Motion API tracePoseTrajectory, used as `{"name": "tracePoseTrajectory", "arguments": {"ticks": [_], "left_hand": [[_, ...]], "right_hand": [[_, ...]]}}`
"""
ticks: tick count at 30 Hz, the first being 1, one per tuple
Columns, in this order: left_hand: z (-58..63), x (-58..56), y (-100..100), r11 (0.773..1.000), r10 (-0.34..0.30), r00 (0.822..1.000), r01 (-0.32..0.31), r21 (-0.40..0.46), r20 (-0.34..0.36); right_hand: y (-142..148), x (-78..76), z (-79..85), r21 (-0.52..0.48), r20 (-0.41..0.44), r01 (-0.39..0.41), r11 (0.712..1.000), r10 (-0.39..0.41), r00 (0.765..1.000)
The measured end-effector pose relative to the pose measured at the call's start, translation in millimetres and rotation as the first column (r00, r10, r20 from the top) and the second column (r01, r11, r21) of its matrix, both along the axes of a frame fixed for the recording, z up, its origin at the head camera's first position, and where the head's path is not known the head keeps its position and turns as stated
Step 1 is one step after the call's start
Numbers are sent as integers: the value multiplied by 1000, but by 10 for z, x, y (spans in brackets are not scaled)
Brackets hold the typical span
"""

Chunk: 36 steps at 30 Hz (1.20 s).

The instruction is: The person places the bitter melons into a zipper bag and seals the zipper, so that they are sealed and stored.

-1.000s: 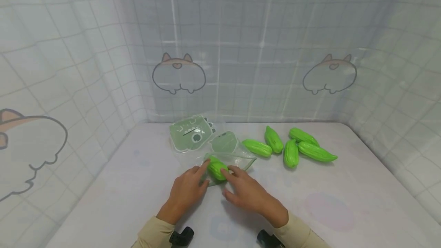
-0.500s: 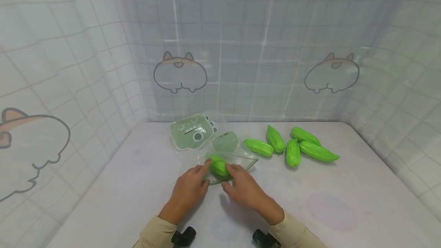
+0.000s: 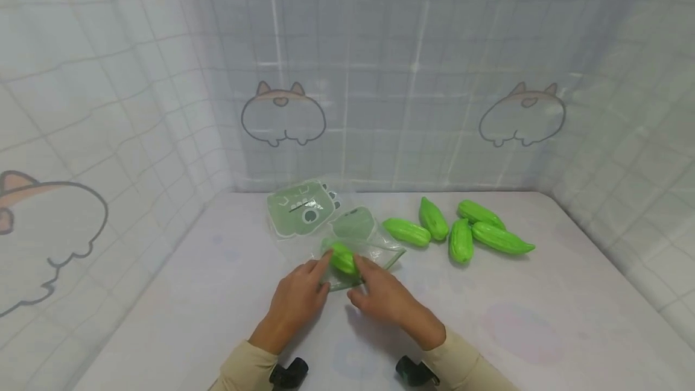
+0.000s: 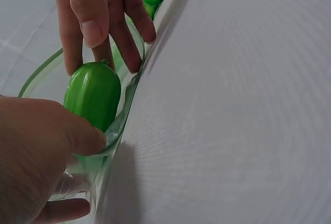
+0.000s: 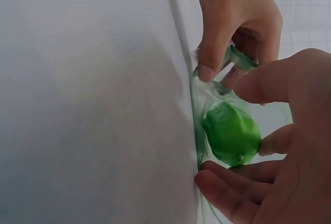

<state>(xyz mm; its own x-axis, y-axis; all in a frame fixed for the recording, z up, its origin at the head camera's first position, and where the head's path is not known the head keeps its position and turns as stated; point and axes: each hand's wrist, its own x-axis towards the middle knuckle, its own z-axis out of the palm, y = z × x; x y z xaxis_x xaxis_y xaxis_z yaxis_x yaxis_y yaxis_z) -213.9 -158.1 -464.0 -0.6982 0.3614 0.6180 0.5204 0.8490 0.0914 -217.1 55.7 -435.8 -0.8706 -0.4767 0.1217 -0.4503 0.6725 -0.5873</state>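
Note:
A green ribbed bitter gourd (image 3: 343, 259) lies in the mouth of a clear zip bag (image 3: 387, 253) with a green rim. With thumb and fingers my left hand (image 3: 297, 295) pinches the bag's rim at the left; the right wrist view shows its thumb on the near edge. My right hand (image 3: 388, 295) has its fingers extended, and some fingertips touch the near end of the gourd (image 4: 93, 97). Its thumb stands apart from the gourd (image 5: 232, 133). The far part of the gourd is inside the bag, seen through the plastic.
Several more bitter gourds (image 3: 460, 241) lie loose to the right of the bag. Behind it, at the left, is another clear bag with a green cartoon face (image 3: 301, 209). Grid-patterned curtains (image 3: 374, 77) enclose the white tabletop (image 3: 217, 282) at the back and sides.
The gourd has slid forward, deeper into the bag, with my right hand moving along behind it. My left hand has stayed almost in place at the rim.

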Motion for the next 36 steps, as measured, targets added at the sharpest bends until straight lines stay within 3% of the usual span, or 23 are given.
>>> {"name": "tracePoseTrajectory", "arguments": {"ticks": [10, 22, 28, 36], "left_hand": [[-6, 2, 9, 1000, -2, 1000, 2, -1, -9], [-7, -13, 0, 1000, -9, 1000, 9, 22, -24], [16, -14, 3, 999, 6, 1000, -6, 32, 9], [30, -7, -4, 999, 12, 999, -14, 44, 38]], "right_hand": [[-12, 26, 2, 98, 10, 10, 995, -11, 1000], [158, 7, 38, -97, -72, -32, 995, 25, 997], [436, -8, 68, -220, -87, 32, 975, -52, 995], [792, -123, 69, -268, -144, 168, 949, -212, 967]]}}
